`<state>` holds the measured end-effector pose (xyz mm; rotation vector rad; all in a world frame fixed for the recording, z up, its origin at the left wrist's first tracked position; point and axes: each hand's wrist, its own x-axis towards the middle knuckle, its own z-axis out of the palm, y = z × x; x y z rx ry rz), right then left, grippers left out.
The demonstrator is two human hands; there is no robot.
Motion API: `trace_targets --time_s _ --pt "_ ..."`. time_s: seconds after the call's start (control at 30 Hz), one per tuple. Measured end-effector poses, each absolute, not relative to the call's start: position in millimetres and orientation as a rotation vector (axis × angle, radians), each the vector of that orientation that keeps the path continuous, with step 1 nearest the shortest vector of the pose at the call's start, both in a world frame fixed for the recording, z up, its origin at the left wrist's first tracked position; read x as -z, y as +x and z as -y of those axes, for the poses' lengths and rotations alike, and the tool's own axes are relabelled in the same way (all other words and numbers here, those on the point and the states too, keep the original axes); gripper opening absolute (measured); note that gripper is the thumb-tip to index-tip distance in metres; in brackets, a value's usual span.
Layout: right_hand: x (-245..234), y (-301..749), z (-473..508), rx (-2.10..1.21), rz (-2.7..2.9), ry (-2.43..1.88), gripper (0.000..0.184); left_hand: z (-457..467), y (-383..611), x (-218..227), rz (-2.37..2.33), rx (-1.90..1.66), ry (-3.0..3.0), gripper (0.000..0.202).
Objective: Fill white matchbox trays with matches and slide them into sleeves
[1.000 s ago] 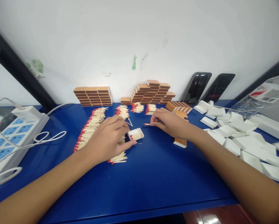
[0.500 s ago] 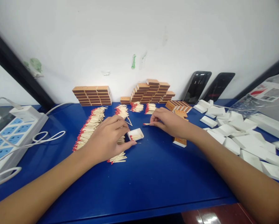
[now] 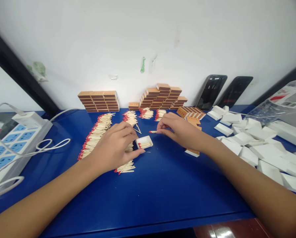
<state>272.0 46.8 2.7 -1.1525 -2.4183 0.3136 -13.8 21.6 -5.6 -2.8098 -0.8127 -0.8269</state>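
Your right hand [image 3: 176, 130], finger and thumb pinched on a match [image 3: 153, 132], has edged closer to the tray [image 3: 145, 139], leaving the match just outside its far right corner, while your half-open left hand [image 3: 115, 145] spans its left end, grip unclear.

The bare left hand [image 3: 117, 145] curves at the left end of a small white cardboard tray [image 3: 145, 139] with red-tipped wooden matches [image 3: 146, 145] inside; its grip is unclear. The bare right hand [image 3: 176, 130] pinches one red-headed wooden match [image 3: 153, 132], its head toward the left hand. A long row of red-headed pale matchsticks [image 3: 94, 138] lies left of the left hand; stacked orange-and-brown cardboard matchboxes [image 3: 160, 99] stand beyond both hands; scattered white cardboard pieces [image 3: 247, 137] lie right of the right hand.
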Motion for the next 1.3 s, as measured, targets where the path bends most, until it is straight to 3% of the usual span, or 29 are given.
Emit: trace_targets --time_s 1.3 --pt "3.8 274.2 -51.1 -0.277 2.379 -1.198 0.015 -21.0 -14.4 5.8 0.874 0.801 -2.803 0.027"
